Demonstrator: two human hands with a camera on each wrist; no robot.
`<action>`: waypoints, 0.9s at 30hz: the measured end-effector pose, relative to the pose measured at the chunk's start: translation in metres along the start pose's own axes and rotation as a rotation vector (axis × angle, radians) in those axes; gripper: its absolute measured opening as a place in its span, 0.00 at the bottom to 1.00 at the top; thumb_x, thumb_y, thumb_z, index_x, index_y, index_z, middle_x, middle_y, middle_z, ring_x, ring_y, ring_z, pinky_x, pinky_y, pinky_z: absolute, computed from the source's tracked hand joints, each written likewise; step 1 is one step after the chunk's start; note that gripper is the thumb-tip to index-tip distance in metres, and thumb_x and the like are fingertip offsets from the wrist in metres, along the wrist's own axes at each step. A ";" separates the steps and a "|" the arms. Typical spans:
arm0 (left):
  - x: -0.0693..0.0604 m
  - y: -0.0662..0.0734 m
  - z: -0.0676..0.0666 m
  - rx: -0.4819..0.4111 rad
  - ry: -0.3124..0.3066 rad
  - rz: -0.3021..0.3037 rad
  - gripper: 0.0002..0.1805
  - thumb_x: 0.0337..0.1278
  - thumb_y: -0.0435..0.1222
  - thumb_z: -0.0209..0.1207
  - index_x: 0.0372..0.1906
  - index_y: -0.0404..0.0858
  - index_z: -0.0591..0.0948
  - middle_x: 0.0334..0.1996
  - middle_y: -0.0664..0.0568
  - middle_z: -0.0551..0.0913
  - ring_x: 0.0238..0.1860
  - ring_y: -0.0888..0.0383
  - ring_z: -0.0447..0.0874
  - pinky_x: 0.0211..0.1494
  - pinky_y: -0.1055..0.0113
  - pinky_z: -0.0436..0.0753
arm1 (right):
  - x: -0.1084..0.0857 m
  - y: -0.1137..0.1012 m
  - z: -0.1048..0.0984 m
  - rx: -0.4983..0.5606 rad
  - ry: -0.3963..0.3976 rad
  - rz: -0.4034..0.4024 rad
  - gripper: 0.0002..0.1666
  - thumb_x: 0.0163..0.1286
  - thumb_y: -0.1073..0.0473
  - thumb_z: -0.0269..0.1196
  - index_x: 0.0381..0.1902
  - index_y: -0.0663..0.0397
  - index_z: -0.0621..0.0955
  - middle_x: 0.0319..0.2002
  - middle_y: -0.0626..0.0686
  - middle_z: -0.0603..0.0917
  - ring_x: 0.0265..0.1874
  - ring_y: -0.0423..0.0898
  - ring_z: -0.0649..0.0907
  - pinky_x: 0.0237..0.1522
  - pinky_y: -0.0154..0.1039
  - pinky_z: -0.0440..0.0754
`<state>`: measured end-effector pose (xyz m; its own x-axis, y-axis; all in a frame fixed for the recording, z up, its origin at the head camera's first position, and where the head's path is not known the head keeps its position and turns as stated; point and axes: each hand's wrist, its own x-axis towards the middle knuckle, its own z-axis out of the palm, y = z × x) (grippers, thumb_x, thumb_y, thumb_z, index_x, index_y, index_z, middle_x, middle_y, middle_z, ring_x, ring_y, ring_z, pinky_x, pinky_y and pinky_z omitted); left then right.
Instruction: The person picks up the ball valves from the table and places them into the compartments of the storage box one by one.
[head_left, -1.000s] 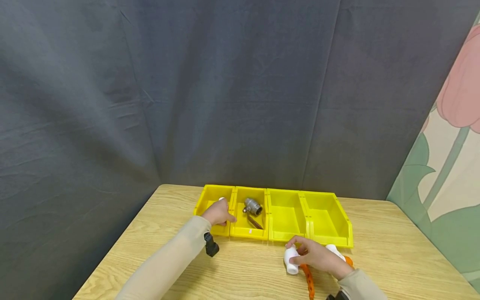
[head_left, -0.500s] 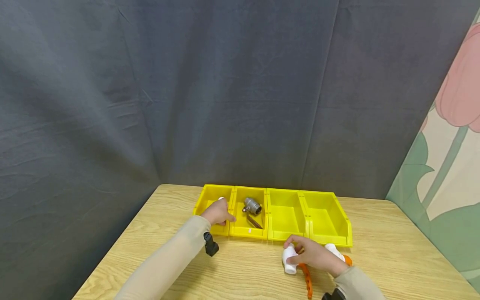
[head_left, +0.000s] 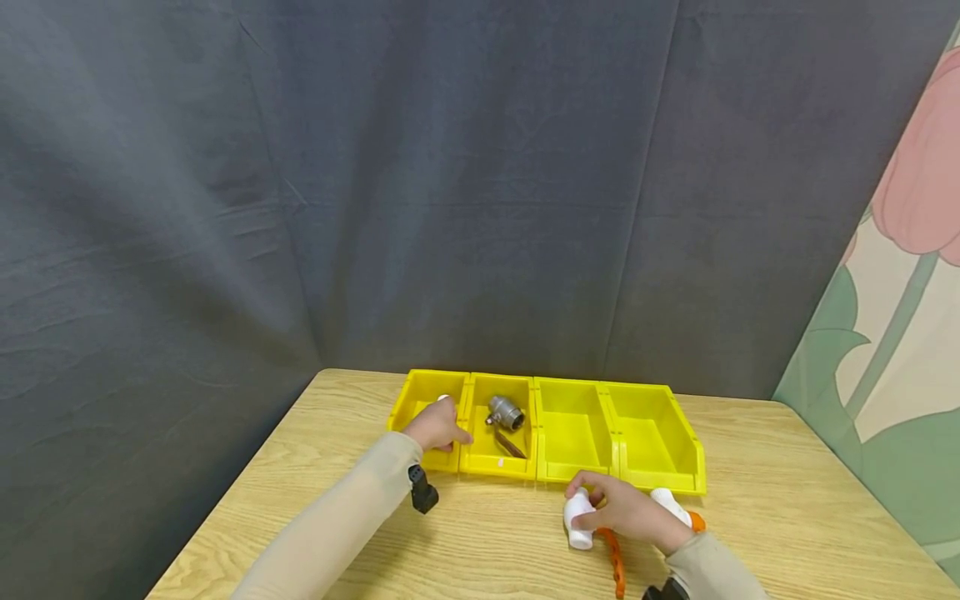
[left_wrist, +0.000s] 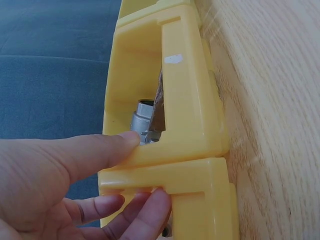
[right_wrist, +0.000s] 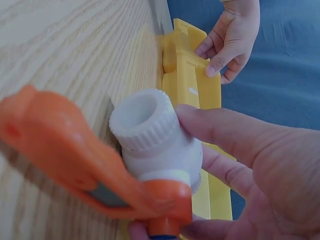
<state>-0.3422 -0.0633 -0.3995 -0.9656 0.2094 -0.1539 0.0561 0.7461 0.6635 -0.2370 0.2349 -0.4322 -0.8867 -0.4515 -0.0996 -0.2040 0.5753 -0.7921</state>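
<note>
My right hand holds a white plastic ball valve with an orange lever handle, low over the wooden table in front of the bins. The thumb lies against the white body and the other fingers reach round its far side. My left hand straddles the wall between the two leftmost yellow bins, pinching it between thumb and fingers. A metal ball valve with a brownish lever lies in the second bin. Part of a white object shows behind my left hand in the leftmost bin.
The yellow bins stand in one row along the back of the wooden table; the third bin and fourth bin are to the right. Another white fitting with an orange part lies behind my right hand. A dark curtain hangs behind.
My right hand and the valve have shifted very slightly to the left. My left hand stays at the bin wall, and the bins have not moved.
</note>
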 end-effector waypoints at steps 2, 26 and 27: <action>-0.001 0.000 0.000 -0.002 0.000 -0.001 0.26 0.50 0.36 0.71 0.48 0.32 0.69 0.30 0.48 0.69 0.25 0.56 0.71 0.30 0.69 0.76 | 0.001 0.001 0.000 0.006 -0.003 -0.005 0.18 0.61 0.59 0.69 0.46 0.57 0.77 0.27 0.52 0.73 0.28 0.45 0.71 0.28 0.32 0.66; -0.003 0.003 -0.001 0.005 0.005 0.003 0.31 0.49 0.35 0.71 0.55 0.30 0.69 0.31 0.47 0.71 0.23 0.56 0.71 0.29 0.69 0.75 | 0.005 0.013 0.001 0.058 -0.008 -0.039 0.17 0.61 0.60 0.68 0.46 0.57 0.78 0.33 0.54 0.76 0.34 0.48 0.72 0.32 0.34 0.69; -0.003 0.003 -0.001 0.008 0.007 0.004 0.31 0.49 0.35 0.71 0.56 0.29 0.68 0.31 0.47 0.71 0.23 0.57 0.71 0.29 0.69 0.75 | 0.005 0.013 0.000 0.064 -0.010 -0.040 0.17 0.61 0.60 0.68 0.47 0.57 0.78 0.33 0.54 0.76 0.34 0.48 0.72 0.32 0.34 0.69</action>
<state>-0.3394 -0.0627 -0.3963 -0.9672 0.2082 -0.1458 0.0622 0.7502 0.6583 -0.2443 0.2397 -0.4432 -0.8740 -0.4804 -0.0729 -0.2121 0.5122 -0.8323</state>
